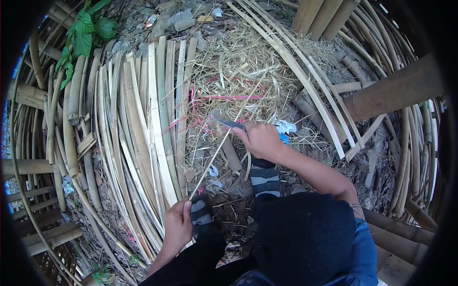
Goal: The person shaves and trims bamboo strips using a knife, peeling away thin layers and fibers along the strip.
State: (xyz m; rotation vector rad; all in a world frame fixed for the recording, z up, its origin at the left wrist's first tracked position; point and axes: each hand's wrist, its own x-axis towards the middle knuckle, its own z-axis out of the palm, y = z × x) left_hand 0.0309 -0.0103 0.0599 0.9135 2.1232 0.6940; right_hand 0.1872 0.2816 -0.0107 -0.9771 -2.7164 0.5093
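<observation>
My left hand [178, 222] is closed around the lower end of a thin bamboo strip [213, 158], near my left shoe. The strip runs slantwise up and away from me, past my other hand. Closed on the handle of a knife [225, 121], my right hand [263, 142] holds the blade across the strip, with the thumb resting by the strip. Whether the edge bites into the bamboo cannot be made out. Beneath the blade lies a pile of pale shavings [238, 62] mixed with pink plastic string [234, 97].
Many split bamboo slats [155, 124] lie side by side on my left. Longer curved slats [305, 78] stretch at the upper right, near a thick bamboo pole [396, 88]. A short bamboo piece [230, 151] sits between my feet. A leafy plant [86, 31] grows at the upper left.
</observation>
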